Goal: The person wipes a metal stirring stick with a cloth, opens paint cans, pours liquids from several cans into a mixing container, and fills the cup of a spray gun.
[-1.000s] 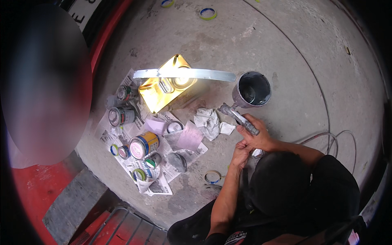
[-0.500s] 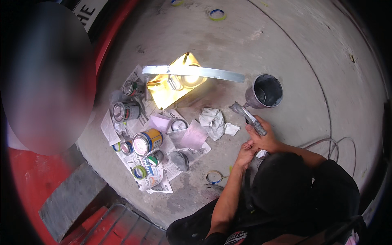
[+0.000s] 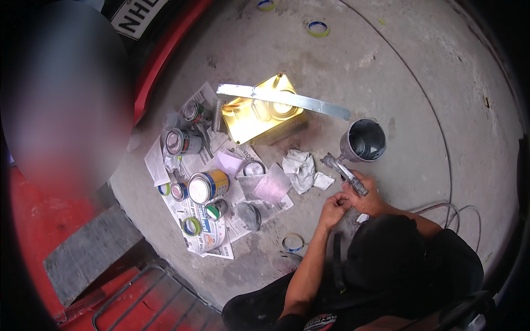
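Note:
A paint spray gun (image 3: 349,177) with a grey cup (image 3: 345,148) is in my right hand (image 3: 369,194), its fingers wrapped round the body. Dark paint coats the cup's inside, and the cup's mouth faces up. Just below the gun, my left hand (image 3: 333,211) is closed in a pinch against the right hand's fingers. What those fingertips grip is hidden. Crumpled white cloth or paper (image 3: 300,170) lies on the floor left of the gun. A long metal strip (image 3: 326,107) rests across a gold rectangular can (image 3: 248,124), its end reaching near the cup.
Newspaper (image 3: 193,160) carries several paint tins, including a yellow-and-blue tin (image 3: 219,181), and green tape (image 3: 191,226). A tape roll (image 3: 292,243) lies near my left forearm. A hose (image 3: 433,207) loops at right. A red vehicle (image 3: 160,60) stands at the left.
The view has shifted, so floor objects appear slightly farther right and lower. My right hand keeps hold of the spray gun, and my left hand stays pinched beside it.

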### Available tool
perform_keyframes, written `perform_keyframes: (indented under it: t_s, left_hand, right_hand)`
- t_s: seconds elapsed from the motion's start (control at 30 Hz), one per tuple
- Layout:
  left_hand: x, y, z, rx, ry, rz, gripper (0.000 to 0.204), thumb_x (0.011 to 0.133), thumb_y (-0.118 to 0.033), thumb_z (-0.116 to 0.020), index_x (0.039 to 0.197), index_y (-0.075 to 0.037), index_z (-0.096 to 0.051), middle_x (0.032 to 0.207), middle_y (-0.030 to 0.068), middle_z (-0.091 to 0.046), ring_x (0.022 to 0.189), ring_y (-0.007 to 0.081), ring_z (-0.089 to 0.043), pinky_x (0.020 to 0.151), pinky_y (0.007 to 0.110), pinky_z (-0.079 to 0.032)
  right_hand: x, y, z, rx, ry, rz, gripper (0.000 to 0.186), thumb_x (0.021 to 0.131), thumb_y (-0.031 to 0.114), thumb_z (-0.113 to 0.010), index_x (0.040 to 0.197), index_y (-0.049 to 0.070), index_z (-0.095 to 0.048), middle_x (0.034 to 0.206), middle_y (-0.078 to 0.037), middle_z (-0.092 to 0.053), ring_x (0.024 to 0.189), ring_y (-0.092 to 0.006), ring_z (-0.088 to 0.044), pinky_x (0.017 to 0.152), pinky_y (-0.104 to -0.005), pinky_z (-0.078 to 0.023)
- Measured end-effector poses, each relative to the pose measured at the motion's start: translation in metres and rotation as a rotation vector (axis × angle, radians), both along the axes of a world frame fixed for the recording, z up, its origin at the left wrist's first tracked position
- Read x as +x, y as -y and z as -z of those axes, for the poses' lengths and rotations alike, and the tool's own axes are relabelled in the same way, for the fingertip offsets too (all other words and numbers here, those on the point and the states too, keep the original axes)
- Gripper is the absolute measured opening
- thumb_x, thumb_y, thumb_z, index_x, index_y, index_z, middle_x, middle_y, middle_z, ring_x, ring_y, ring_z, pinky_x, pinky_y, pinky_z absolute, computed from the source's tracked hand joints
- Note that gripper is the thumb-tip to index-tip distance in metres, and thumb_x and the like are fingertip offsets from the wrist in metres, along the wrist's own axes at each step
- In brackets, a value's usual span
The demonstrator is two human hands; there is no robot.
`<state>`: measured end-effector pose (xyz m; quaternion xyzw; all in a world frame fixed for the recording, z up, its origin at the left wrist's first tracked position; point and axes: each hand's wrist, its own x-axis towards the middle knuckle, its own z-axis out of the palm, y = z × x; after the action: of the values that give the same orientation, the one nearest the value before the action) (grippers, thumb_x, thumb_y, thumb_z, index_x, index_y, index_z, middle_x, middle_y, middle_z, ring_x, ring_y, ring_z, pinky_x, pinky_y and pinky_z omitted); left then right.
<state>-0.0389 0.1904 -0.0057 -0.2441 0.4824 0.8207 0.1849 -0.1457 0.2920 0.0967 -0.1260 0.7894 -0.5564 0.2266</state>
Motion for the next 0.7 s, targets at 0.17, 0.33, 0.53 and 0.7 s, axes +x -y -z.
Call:
perform_keyframes:
  t_s: [0.17, 0.33, 0.53, 0.7]
  left_hand:
    - [-0.006, 0.026, -0.003, -0.200, 0.074, -0.107, 0.023, 0.098, -0.025, -0.057, 0.096, -0.003, -0.063, 0.080, -0.0008, -0.063, 0.070, 0.0071, -0.052, 0.066, 0.022, -0.042]
    - [-0.021, 0.028, -0.023, -0.292, 0.056, -0.343, 0.039, 0.102, -0.039, -0.048, 0.084, -0.006, -0.060, 0.074, -0.0010, -0.059, 0.067, 0.0073, -0.051, 0.065, 0.024, -0.043]
    - [-0.035, 0.042, -0.064, -0.548, 0.045, -0.420, 0.053, 0.103, -0.043, -0.042, 0.076, -0.002, -0.062, 0.068, 0.0004, -0.056, 0.067, 0.0090, -0.049, 0.065, 0.025, -0.039]
    - [-0.045, 0.052, -0.092, -0.882, -0.250, -0.486, 0.083, 0.099, -0.061, -0.013, 0.106, 0.005, -0.063, 0.131, 0.0207, -0.054, 0.128, 0.0320, -0.045, 0.110, 0.041, -0.027]
  right_hand:
    - [-0.001, 0.001, -0.002, 0.020, -0.096, -0.013, 0.038, 0.089, 0.027, -0.068, 0.112, -0.002, -0.061, 0.088, -0.018, -0.067, 0.077, -0.0242, -0.067, 0.068, -0.0348, -0.051]
    - [-0.002, 0.001, -0.008, 0.016, -0.141, -0.046, 0.039, 0.087, 0.027, -0.069, 0.114, 0.000, -0.062, 0.098, -0.019, -0.067, 0.088, -0.0303, -0.067, 0.076, -0.0364, -0.051]
    - [-0.007, 0.004, -0.013, 0.123, -0.142, -0.265, 0.046, 0.086, 0.028, -0.071, 0.124, 0.007, -0.057, 0.111, -0.017, -0.064, 0.099, -0.0356, -0.064, 0.083, -0.0413, -0.052]
    - [-0.008, 0.004, -0.016, 0.126, -0.156, -0.292, 0.046, 0.086, 0.028, -0.070, 0.124, 0.006, -0.055, 0.112, -0.018, -0.063, 0.099, -0.0363, -0.064, 0.083, -0.0424, -0.052]
